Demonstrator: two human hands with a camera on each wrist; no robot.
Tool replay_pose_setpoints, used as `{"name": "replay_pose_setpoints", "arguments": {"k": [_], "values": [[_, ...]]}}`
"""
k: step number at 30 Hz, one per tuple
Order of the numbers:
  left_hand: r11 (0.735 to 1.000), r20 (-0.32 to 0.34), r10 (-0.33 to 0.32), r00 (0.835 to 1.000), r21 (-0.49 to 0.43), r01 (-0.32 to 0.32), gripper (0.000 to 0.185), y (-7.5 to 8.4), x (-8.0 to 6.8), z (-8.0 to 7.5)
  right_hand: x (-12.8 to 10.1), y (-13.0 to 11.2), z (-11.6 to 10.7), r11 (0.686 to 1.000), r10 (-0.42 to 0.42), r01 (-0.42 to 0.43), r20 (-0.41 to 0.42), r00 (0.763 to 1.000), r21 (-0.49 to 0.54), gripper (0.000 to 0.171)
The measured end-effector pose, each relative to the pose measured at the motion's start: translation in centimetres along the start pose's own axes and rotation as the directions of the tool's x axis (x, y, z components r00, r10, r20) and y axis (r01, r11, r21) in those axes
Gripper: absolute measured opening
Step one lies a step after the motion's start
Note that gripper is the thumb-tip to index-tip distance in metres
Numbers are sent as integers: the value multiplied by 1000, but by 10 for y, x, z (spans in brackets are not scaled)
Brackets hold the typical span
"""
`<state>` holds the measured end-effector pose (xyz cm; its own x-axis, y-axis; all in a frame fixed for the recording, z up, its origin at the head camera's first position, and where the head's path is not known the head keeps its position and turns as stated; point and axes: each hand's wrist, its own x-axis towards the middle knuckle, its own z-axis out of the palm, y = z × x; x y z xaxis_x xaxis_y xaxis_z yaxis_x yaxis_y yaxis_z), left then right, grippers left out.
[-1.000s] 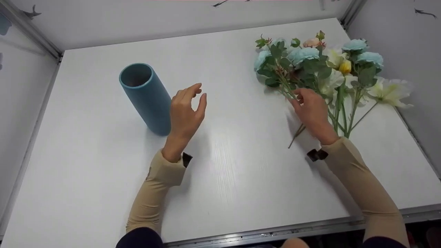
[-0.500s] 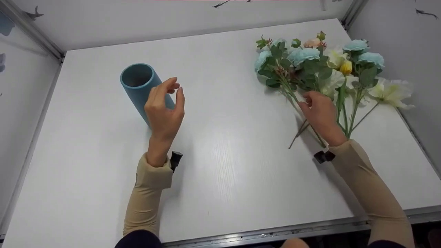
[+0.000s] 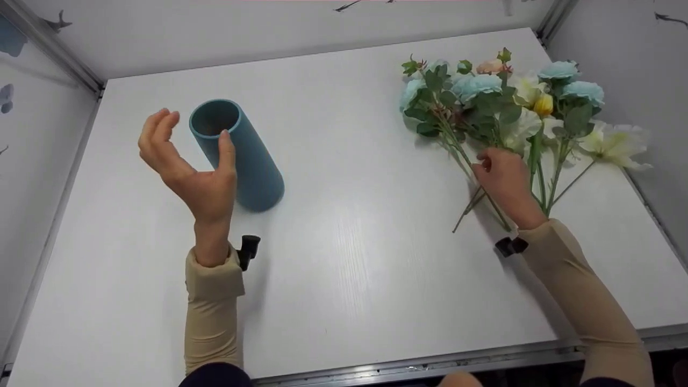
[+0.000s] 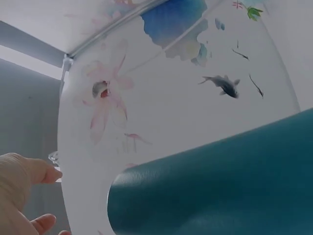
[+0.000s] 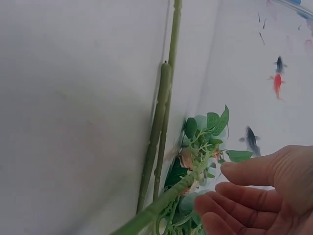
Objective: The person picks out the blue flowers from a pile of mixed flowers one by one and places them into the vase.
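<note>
A teal cylindrical vase [image 3: 244, 161] stands on the white table [image 3: 365, 258], and it fills the lower right of the left wrist view [image 4: 220, 186]. My left hand [image 3: 188, 140] is raised beside the vase's rim, spread open. Its thumb crosses in front of the vase and its fingers [image 4: 29, 171] stay apart from the wall. A bunch of artificial flowers [image 3: 500, 102], blue, white and yellow, lies at the far right. My right hand [image 3: 497, 172] rests over their green stems [image 5: 159, 132], fingers [image 5: 244, 196] loosely extended beside one stem, not curled round it.
White walls painted with fish and flowers enclose the table on three sides. A metal strip [image 3: 430, 365] runs along the front edge. The flower heads lie close to the right wall [image 3: 645, 64].
My left hand has swung from the vase's right side across to its left and opened wide around the rim. My right hand has slid slightly right along the stems.
</note>
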<state>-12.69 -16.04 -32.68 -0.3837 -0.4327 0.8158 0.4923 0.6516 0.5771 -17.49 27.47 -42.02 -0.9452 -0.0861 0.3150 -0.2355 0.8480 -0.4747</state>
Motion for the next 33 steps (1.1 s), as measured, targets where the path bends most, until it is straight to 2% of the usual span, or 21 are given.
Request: {"name": "replay_pose_setpoints", "arguments": {"k": [3,6,9,13,17,20,26,28,33], "values": [[998,49,-51,998,45,49,59,-9,4,-8,0,-1,0,1000,14,-14,24,1000,-4,17],[992,128,-108,986,82,98,71,-17,7,-16,1,0,0,999,28,-27,35,999,-18,18],[979,202,-193,960,111,174,79,-22,8,-21,2,1,2,999,31,-29,41,999,-39,19],[956,275,-289,917,128,263,82,-27,7,-22,4,2,4,998,20,-17,52,998,-55,20],[952,333,-304,893,123,279,82,-32,5,-20,6,3,6,998,10,-7,65,998,-55,20],[956,361,-293,885,113,270,81,-33,4,-18,8,3,6,998,24,-19,81,996,-67,20],[941,392,-335,857,93,325,80,-35,2,-15,11,3,6,995,53,-41,127,990,-94,20],[942,398,-332,855,85,326,80,-36,2,-14,12,4,7,994,64,-51,140,988,-95,21],[949,398,-308,864,66,309,79,-37,1,-11,14,4,9,995,79,-67,156,985,-78,22]]}}
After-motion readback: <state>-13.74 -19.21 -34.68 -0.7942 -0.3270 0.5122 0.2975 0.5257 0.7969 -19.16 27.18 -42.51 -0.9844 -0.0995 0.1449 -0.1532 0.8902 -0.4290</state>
